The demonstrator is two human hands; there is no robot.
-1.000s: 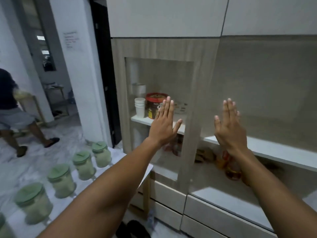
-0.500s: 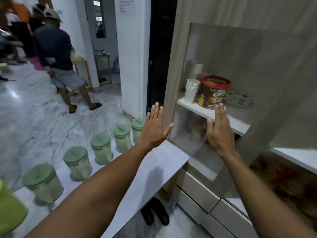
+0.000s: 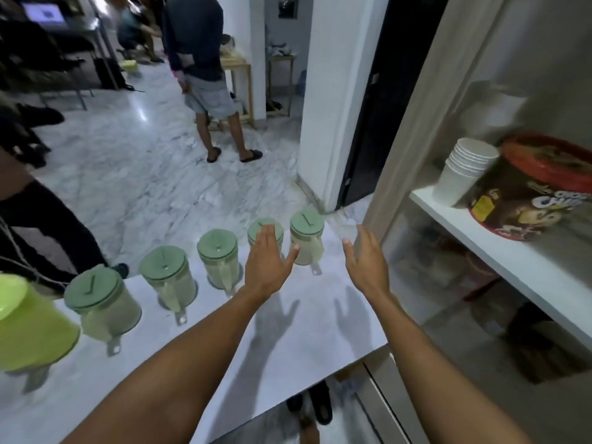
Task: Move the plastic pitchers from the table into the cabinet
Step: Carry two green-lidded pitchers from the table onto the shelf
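Both hands out over the white table (image 3: pixel 320 331), palms down, touching nothing. Left hand (image 3: pixel 267 262) flat with fingers together and thumb splayed, holding nothing; right hand (image 3: pixel 365 262) loosely open, fingers slightly curled, likewise empty. Directly behind the left hand's fingertips, a green-lidded pitcher (image 3: pixel 253 230) mostly hidden, only part of the lid showing. Just beyond the left thumb, between the two hands, the farthest pitcher (image 3: pixel 306 240), clear-bodied, upright, handle toward the camera. Left of the left hand, three more pitchers in the same row along the far table edge: one (image 3: pixel 218 257) close by, the next (image 3: pixel 168 280) farther off, another (image 3: pixel 101 306) farther still. At the extreme left, a lime-green pitcher (image 3: pixel 28 328) cut off by the frame edge, shape hard to make out. Right of the right hand, the cabinet (image 3: pixel 480 251) behind a glass door, lower shelf contents blurred by reflection and unidentifiable. On the upper shelf, a stack of white paper cups (image 3: pixel 463 171) touching a brown tub with a red lid (image 3: pixel 531 190); lettering on the tub only partly legible, "CH" and rounded letters, cut by the frame edge. Far beyond the hands, a person in shorts and sandals (image 3: pixel 208 75) standing on the marble floor (image 3: pixel 144 174), head out of frame.
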